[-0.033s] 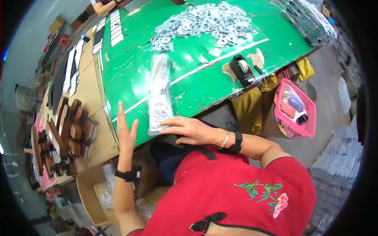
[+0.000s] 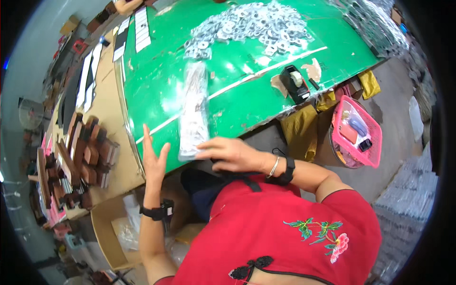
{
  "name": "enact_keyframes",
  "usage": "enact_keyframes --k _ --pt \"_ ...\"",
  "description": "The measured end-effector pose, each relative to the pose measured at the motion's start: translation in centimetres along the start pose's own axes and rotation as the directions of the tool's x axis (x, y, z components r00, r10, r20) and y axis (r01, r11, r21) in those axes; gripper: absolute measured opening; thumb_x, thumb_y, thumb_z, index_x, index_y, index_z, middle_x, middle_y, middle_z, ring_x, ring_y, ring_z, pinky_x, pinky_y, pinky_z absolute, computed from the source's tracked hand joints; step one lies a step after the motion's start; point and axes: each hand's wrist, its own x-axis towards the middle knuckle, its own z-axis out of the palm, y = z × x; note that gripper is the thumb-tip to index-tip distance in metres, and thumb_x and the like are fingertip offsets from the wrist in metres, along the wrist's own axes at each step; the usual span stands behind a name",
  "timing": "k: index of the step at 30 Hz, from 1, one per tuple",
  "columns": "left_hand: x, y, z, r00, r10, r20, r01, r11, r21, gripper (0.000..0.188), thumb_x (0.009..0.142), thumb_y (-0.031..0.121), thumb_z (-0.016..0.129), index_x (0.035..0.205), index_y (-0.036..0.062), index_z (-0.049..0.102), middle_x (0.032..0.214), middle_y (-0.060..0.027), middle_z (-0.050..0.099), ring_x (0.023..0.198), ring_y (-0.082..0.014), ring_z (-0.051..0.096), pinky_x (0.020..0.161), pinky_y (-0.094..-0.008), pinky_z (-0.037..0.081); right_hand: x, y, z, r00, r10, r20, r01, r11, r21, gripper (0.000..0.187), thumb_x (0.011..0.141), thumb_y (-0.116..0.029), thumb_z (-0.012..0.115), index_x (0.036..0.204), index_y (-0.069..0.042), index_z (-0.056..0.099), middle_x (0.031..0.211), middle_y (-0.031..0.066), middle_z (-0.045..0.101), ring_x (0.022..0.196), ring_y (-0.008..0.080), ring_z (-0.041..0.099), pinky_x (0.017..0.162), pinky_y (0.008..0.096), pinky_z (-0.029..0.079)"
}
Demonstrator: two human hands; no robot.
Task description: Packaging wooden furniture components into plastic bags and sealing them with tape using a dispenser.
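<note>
Plastic packet (image 2: 194, 109): mid-frame, lengthwise on the green desk (image 2: 244, 104), probably for easy reach.
Right hand (image 2: 232, 154): loosely spread at its lower corner, seemingly steadying it.
Left hand (image 2: 154, 156): wide, empty, left of centre.
Washer-like rings (image 2: 247, 23): heaped upper centre.

L hand (image 2: 154, 166) & R hand (image 2: 231, 155) fwd, apart.
L open, thumb splayed; R palm down, loosely curved, pointing L.
</note>
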Motion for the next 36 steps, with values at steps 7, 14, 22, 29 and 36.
enact_keyframes --k 7,14,22,29,36 --pt "-2.0 8.3 6.2 0.984 -0.169 -0.052 0.177 0.957 0.230 0.121 0.073 0.041 0.088 0.163 0.0040 0.016 0.157 -0.0277 0.039 0.138 -0.0451 0.045 0.111 -0.0510 0.040 2.7 5.9 -4.7 0.890 0.321 -0.322 -0.348 0.937 -0.027 0.044 0.084 -0.014 0.078 0.125 -0.007 0.065 0.113 0.0116 0.068 0.097 0.0286 0.067 0.082 0.0356 0.055" --pt "-0.8 2.4 -0.3 0.962 -0.028 0.272 -0.023 0.983 0.184 0.125 0.063 0.020 0.085 0.166 0.0108 0.014 0.139 -0.0220 0.056 0.120 -0.0411 0.056 0.102 -0.0518 0.043 7.2 10.8 -8.7 0.924 0.166 -0.345 -0.267 0.924 -0.272 0.069 0.078 -0.028 0.086 0.138 -0.011 0.057 0.141 0.0164 0.056 0.129 0.0350 0.055 0.108 0.0438 0.045" --pt "1.3 -2.1 -2.6 0.960 -0.028 0.278 -0.044 0.967 0.251 0.102 0.082 0.036 0.080 0.164 0.0126 0.025 0.152 -0.0213 0.052 0.139 -0.0345 0.050 0.114 -0.0459 0.036 7.9 9.9 -5.4 0.983 0.136 -0.120 -0.149 0.983 -0.110 0.028 0.085 -0.023 0.082 0.100 -0.005 0.066 0.129 0.0069 0.067 0.117 0.0264 0.060 0.105 0.0397 0.046" --pt "2.0 -2.1 1.6 0.956 -0.290 -0.040 0.290 0.925 0.244 0.042 0.099 0.043 0.063 0.130 0.0166 0.069 0.117 -0.0111 0.074 0.106 -0.0303 0.068 0.092 -0.0417 0.048 9.6 11.7 -3.0 0.909 0.241 -0.340 -0.266 0.964 -0.027 0.022 0.095 -0.022 0.071 0.090 -0.001 0.068 0.084 0.0093 0.064 0.079 0.0203 0.061 0.072 0.0316 0.047" --pt "2.1 -1.5 1.8 0.977 -0.175 -0.121 0.192 0.969 0.154 0.041 0.103 0.039 0.057 0.135 0.0151 0.066 0.110 -0.0172 0.074 0.102 -0.0354 0.070 0.089 -0.0439 0.051 10.0 14.3 -2.2 0.649 0.624 -0.434 -0.490 0.780 0.389 0.035 0.100 -0.029 0.067 0.081 0.001 0.069 0.071 -0.0021 0.063 0.067 0.0071 0.053 0.062 0.0269 0.043"
